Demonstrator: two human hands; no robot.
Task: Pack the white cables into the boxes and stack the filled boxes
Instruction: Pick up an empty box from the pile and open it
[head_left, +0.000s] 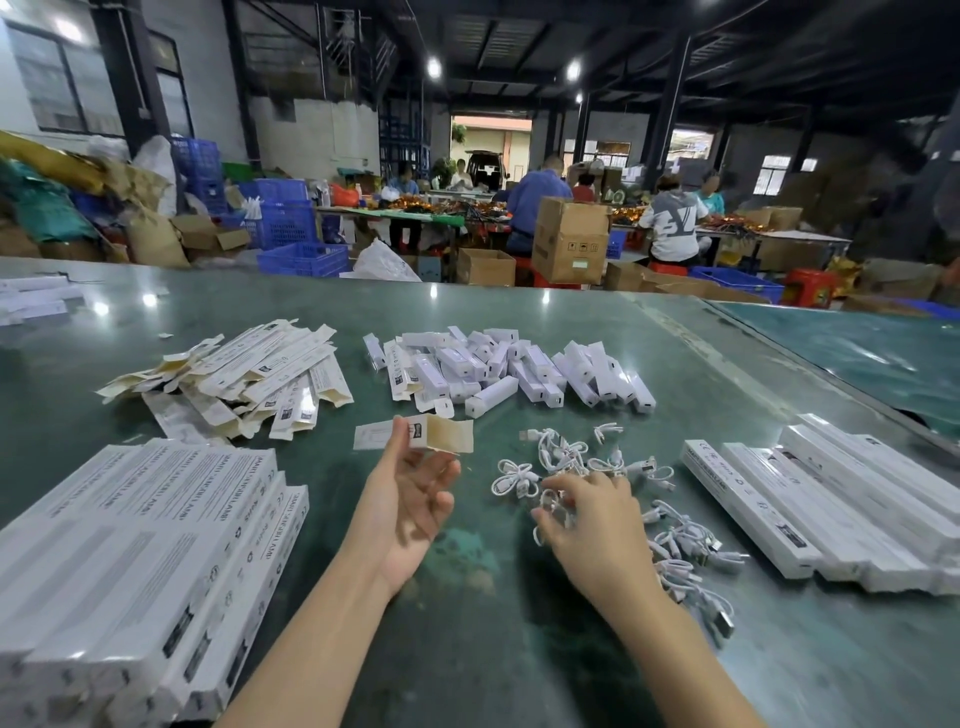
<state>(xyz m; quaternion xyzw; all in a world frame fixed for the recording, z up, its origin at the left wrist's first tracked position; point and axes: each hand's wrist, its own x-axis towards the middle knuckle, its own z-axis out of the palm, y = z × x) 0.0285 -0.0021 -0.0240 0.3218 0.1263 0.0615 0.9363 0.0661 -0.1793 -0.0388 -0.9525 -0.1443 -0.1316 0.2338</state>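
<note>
- Our left hand (410, 499) is raised palm-up at the centre of the frame, its thumb and fingertips pinching a flat, unfolded box (415, 431) that lies level above the green table (467, 623).
- Our right hand (592, 525) reaches palm-down, just right of centre, into the pile of white cables (571, 462); its fingers are curled around one coiled cable (550, 512) at the pile's near edge.
- The cable pile spreads from the centre towards the lower right, touching the table.
- In the lower left we see a stack of long white boxes (135, 561), laid side by side and layered.
- A second row of long white boxes (831, 509) lies at the right edge, just beside the cables.
- Above the left hand, left of centre, flat box blanks (249, 374) lie in a loose heap.
- At the upper centre of the table a heap of small white rectangular units (509, 369) lies well apart from the hands.
- Beyond the table, seated people (670, 223) work among cardboard cartons (569, 239) and blue crates (291, 223).
</note>
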